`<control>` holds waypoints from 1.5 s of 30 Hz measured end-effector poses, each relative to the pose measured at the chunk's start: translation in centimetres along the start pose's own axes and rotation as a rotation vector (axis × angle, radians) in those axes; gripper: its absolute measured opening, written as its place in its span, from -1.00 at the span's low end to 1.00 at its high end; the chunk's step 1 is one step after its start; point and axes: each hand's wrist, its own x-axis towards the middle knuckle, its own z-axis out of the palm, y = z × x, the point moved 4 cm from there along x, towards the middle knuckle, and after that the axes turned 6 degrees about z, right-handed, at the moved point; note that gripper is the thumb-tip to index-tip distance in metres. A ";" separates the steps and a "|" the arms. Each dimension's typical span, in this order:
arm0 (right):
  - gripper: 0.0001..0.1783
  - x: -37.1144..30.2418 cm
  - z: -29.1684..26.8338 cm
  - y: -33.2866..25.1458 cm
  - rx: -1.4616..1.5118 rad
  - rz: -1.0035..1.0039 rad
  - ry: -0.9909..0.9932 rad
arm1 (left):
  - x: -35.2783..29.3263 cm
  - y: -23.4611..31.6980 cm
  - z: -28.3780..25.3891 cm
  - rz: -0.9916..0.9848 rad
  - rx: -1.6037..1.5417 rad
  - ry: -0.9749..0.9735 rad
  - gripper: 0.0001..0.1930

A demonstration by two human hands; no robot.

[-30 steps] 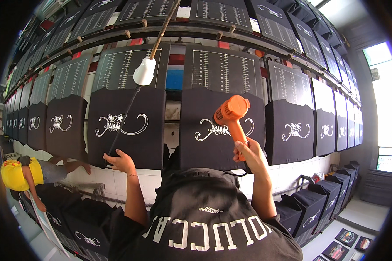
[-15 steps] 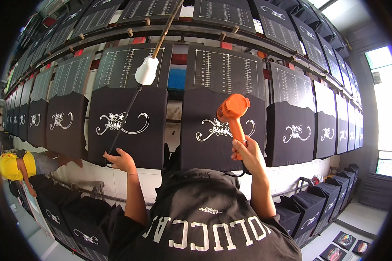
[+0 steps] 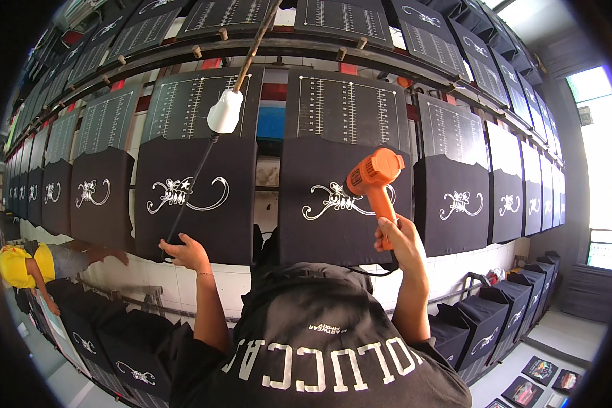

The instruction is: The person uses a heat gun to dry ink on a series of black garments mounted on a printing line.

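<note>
The right hand (image 3: 404, 243) grips the handle of an orange plastic heat gun (image 3: 377, 178), held over a black cloth shirt (image 3: 319, 238) towards its right edge, nozzle covering part of the white scroll print (image 3: 334, 197). The left hand (image 3: 189, 255) loosely pinches a thin black cable (image 3: 196, 175) near the lower left corner of the adjacent black shirt (image 3: 214, 234).

Heat gun (image 3: 377, 173) over one shirt (image 3: 313, 238), cord (image 3: 202, 162) to its left.

The gun (image 3: 379, 180) in the right hand (image 3: 404, 245) looks smooth plastic; the shirt (image 3: 330, 234) beside that hand, matt cloth. Beyond the left hand (image 3: 187, 254), the stick (image 3: 257, 47) seems rough wood.
</note>
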 end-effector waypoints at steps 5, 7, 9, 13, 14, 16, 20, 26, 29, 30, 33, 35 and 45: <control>-0.66 -0.4 -0.3 -0.1 -0.046 -0.012 0.052 | -0.5 1.1 -0.5 -0.086 0.000 -0.090 -0.34; -0.65 -0.6 -0.4 -0.3 -0.055 -0.016 0.075 | -0.4 0.8 -0.4 -0.070 0.012 -0.087 -0.33; -0.65 -0.5 -0.5 -0.3 -0.039 -0.028 0.071 | -0.4 0.5 -0.1 -0.067 0.032 -0.086 -0.33; -0.65 0.5 -0.9 0.1 0.011 -0.067 0.024 | -0.2 0.3 -0.1 -0.043 0.034 -0.067 -0.33; -0.65 0.4 -0.8 0.1 -0.017 -0.069 0.052 | -0.3 0.5 -0.1 -0.050 0.035 -0.075 -0.33; -0.66 0.4 -0.3 0.0 -0.072 -0.076 0.107 | -0.3 0.5 -0.2 -0.053 0.039 -0.073 -0.33; -0.67 0.4 -1.3 0.1 0.006 -0.061 0.074 | -0.3 0.4 -0.1 -0.060 0.054 -0.058 -0.34; -0.68 0.0 -1.9 0.2 0.050 -0.048 0.057 | -0.5 0.5 -0.2 -0.061 0.066 -0.048 -0.34; -0.67 -0.4 -1.6 0.4 -0.032 -0.067 0.088 | -0.6 0.8 -0.2 -0.060 0.032 -0.051 -0.33; -0.66 -0.5 -1.5 0.5 -0.056 -0.074 0.083 | -0.6 0.8 -0.3 -0.068 0.018 -0.057 -0.33; -0.66 -0.6 -2.4 1.0 0.041 -0.035 0.026 | -0.5 0.8 -0.2 -0.057 0.068 -0.057 -0.31; -0.65 -1.0 -2.3 1.1 0.024 -0.036 0.033 | -0.6 1.2 0.0 -0.062 -0.007 -0.059 -0.28; -0.65 -2.0 -2.5 2.3 -0.015 0.000 -0.004 | 4.3 -3.7 1.0 -0.209 0.008 -0.028 -0.16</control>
